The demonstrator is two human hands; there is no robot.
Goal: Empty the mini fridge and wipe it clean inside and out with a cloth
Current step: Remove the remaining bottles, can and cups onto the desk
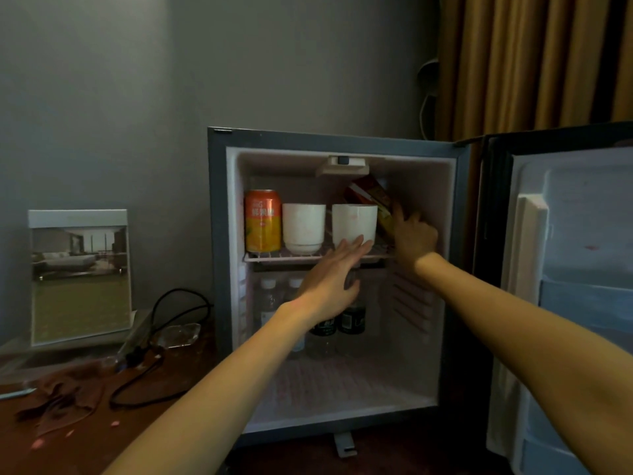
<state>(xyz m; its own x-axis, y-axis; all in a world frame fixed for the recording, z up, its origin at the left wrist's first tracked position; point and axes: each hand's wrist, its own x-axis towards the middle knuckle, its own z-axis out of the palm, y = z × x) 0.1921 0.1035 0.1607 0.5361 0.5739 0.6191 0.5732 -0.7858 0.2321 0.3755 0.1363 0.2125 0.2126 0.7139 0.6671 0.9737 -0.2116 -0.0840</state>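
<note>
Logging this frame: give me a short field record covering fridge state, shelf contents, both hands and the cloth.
fridge: mini fridge open, door swung to the right
upper shelf: orange can, left white cup, right white cup, tilted carton
lower compartment: several bottles
left hand: fingers straight, reaching to the right white cup's base
right hand: on the carton, grip unclear
cloth: lying on the table, not in hand
stage: fridge not yet emptied
</note>
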